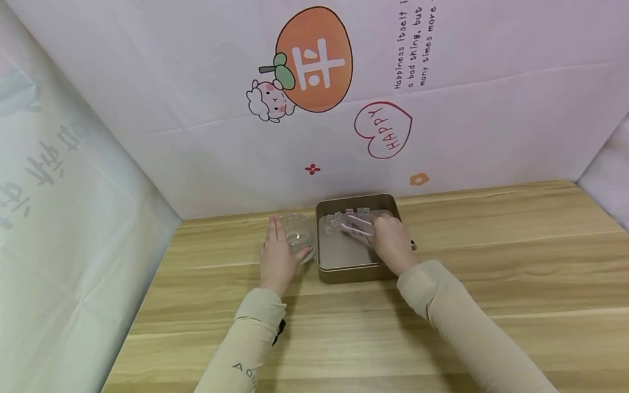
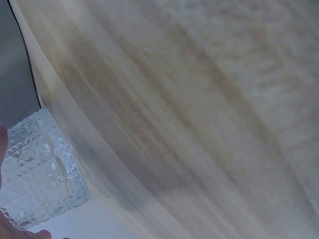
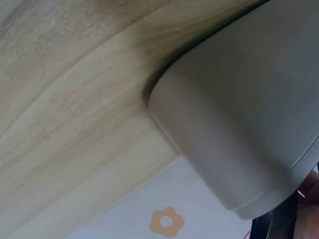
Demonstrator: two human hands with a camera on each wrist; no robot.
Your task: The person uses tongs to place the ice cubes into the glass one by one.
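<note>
Clear cubes [image 1: 338, 216] lie around and beyond the tips of pink tongs [image 1: 362, 223], gripped in the right hand's [image 1: 393, 240] fingers; whether the tips pinch one, I cannot tell. The cubes' metal tin [image 1: 353, 274] sits beneath those fingers. Left of them, the left hand [image 1: 281, 253] holds a clear glass [image 1: 297, 231] between thumb and fingers, above the wooden tabletop [image 1: 330, 341]

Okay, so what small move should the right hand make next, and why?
I'd probably squeeze the pink tongs onto one of the clear cubes: the right hand holds them with their tips apart, right by the cubes in the metal tin, while the left hand holds the clear cup beside it.
</note>
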